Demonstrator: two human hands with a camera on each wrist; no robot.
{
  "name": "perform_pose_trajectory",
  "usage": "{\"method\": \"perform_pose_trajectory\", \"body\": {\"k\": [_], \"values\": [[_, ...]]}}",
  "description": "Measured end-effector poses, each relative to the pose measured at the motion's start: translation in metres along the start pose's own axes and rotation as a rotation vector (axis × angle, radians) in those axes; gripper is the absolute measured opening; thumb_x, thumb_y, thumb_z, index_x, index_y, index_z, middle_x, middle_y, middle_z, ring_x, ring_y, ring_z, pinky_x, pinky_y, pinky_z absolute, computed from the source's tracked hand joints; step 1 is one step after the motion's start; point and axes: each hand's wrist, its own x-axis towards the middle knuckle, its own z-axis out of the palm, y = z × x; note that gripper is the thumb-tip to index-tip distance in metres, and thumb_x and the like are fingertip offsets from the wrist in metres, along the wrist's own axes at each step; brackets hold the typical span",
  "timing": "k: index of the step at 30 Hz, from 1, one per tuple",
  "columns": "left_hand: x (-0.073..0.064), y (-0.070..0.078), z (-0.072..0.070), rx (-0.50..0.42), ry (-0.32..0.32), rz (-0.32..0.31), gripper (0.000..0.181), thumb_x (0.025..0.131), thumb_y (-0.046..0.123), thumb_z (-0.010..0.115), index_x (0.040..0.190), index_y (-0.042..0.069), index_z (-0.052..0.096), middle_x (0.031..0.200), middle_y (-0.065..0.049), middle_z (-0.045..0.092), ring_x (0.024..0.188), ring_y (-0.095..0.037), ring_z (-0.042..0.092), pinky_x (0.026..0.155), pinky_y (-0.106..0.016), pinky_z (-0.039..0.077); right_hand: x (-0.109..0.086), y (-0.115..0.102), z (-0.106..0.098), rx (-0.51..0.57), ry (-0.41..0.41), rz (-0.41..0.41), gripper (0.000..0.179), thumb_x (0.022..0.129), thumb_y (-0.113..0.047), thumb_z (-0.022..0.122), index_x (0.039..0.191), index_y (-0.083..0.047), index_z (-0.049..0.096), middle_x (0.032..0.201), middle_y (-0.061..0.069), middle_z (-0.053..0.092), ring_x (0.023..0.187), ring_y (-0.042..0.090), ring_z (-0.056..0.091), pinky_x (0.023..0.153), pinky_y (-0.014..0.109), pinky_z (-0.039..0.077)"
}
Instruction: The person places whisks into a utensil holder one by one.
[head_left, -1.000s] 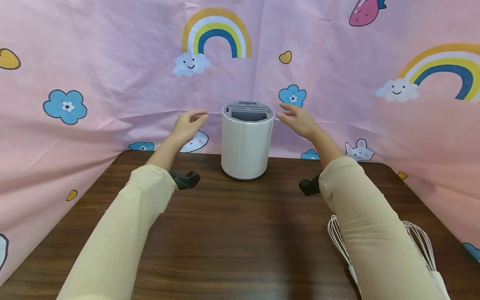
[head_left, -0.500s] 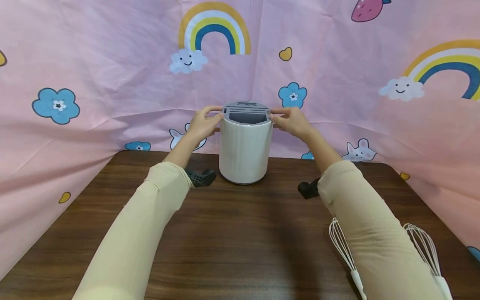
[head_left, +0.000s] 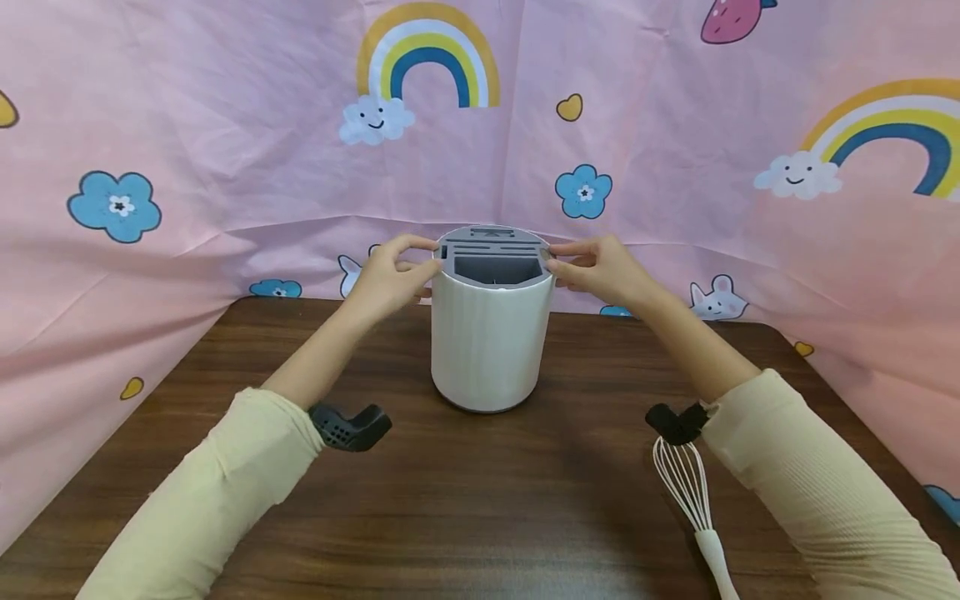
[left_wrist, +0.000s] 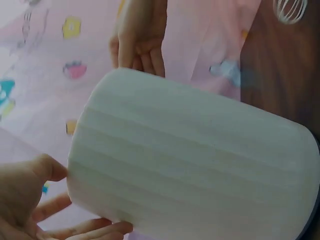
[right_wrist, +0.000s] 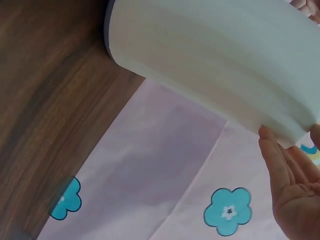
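Observation:
A white cylindrical knife block [head_left: 489,342] with a grey slotted top stands upright on the table in the head view. From the left side my left hand [head_left: 393,279] grips its upper rim, thumb at the front edge and fingers round the side. My right hand [head_left: 600,267] grips the opposite side of the rim in the same way. In the left wrist view the block's white wall [left_wrist: 195,155] fills the middle, with the left thumb and fingers against its top end. The right wrist view shows right-hand fingers [right_wrist: 280,160] touching the wall near the top.
A white whisk [head_left: 686,492] lies on the dark wooden table [head_left: 450,517] at the right, below my right forearm. Behind the table hangs a pink patterned cloth [head_left: 262,183]. Black wrist mounts [head_left: 351,427] sit on both forearms.
Both hands have closed in from the sides and taken hold of the knife block's rim. The block has since come nearer to me. The second whisk is now hidden by the right sleeve.

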Motion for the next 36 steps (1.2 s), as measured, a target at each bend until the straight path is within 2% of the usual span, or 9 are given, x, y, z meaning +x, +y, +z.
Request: {"method": "perform_pose_trajectory", "body": {"k": [4,10,13,18,21,23,25,29,36], "values": [[-0.023,0.006,0.001,0.019,-0.017,0.029,0.042,0.090,0.030,0.058,0.126,0.012,0.051,0.105,-0.016,0.064,0.087,-0.027,0.064,0.075,-0.036,0.048,-0.023,-0.004,0.000,0.004,-0.004,-0.036,0.041,0.089,-0.016,0.061,0.125,0.003,0.053,0.100,0.021,0.065,0.086,0.029,0.065,0.076,0.036,0.050],[-0.057,0.015,0.004,0.017,-0.039,0.069,0.039,0.088,0.030,0.060,0.123,0.013,0.054,0.104,-0.013,0.064,0.086,-0.023,0.064,0.073,-0.037,0.049,-0.058,-0.018,0.003,0.007,0.017,-0.036,0.039,0.088,-0.016,0.062,0.122,0.003,0.056,0.100,0.018,0.066,0.089,0.026,0.065,0.071,0.024,0.048],[-0.072,0.018,0.005,0.052,-0.030,0.091,0.038,0.088,0.031,0.062,0.120,0.013,0.055,0.107,-0.009,0.063,0.089,-0.020,0.063,0.071,-0.036,0.049,-0.073,-0.025,0.005,-0.002,0.028,-0.027,0.039,0.088,-0.018,0.063,0.122,0.001,0.057,0.100,0.016,0.066,0.090,0.023,0.065,0.072,0.026,0.048],[-0.095,0.023,0.006,0.103,-0.009,0.112,0.036,0.086,0.035,0.063,0.116,0.015,0.058,0.110,-0.004,0.062,0.101,-0.020,0.057,0.081,-0.041,0.044,-0.097,-0.036,0.007,-0.031,0.041,-0.008,0.040,0.087,-0.024,0.064,0.121,-0.003,0.059,0.101,0.012,0.067,0.088,0.018,0.065,0.072,0.029,0.049],[-0.107,0.026,0.007,0.128,-0.014,0.111,0.036,0.085,0.037,0.063,0.115,0.019,0.058,0.108,-0.002,0.062,0.098,-0.020,0.059,0.084,-0.043,0.042,-0.112,-0.041,0.009,-0.039,0.051,-0.008,0.040,0.087,-0.025,0.065,0.121,-0.005,0.060,0.099,0.009,0.067,0.086,0.016,0.066,0.070,0.029,0.050],[-0.115,0.027,0.008,0.120,-0.030,0.101,0.035,0.085,0.038,0.064,0.115,0.021,0.057,0.108,-0.002,0.062,0.092,-0.018,0.062,0.082,-0.042,0.043,-0.121,-0.043,0.010,-0.049,0.061,-0.006,0.040,0.087,-0.026,0.065,0.121,-0.006,0.060,0.099,0.008,0.067,0.086,0.014,0.065,0.069,0.028,0.050],[-0.122,0.028,0.009,0.108,-0.045,0.094,0.036,0.085,0.038,0.064,0.116,0.021,0.056,0.108,-0.003,0.061,0.081,-0.016,0.066,0.074,-0.040,0.046,-0.128,-0.045,0.011,-0.057,0.066,-0.006,0.040,0.087,-0.026,0.065,0.121,-0.007,0.060,0.101,0.008,0.067,0.087,0.014,0.066,0.069,0.028,0.050],[-0.133,0.029,0.011,0.106,-0.052,0.094,0.038,0.085,0.041,0.063,0.116,0.021,0.054,0.113,-0.005,0.058,0.077,-0.013,0.066,0.067,-0.036,0.046,-0.135,-0.047,0.013,-0.066,0.064,-0.013,0.041,0.087,-0.026,0.065,0.122,-0.008,0.059,0.104,0.009,0.066,0.089,0.017,0.065,0.070,0.029,0.051],[-0.135,0.030,0.011,0.100,-0.046,0.089,0.037,0.085,0.041,0.063,0.115,0.021,0.054,0.113,-0.004,0.057,0.076,-0.013,0.066,0.067,-0.037,0.046,-0.140,-0.042,0.003,-0.038,0.004,-0.074,0.037,0.089,-0.020,0.062,0.124,-0.008,0.058,0.108,0.006,0.064,0.092,0.015,0.064,0.074,0.029,0.050]]}}
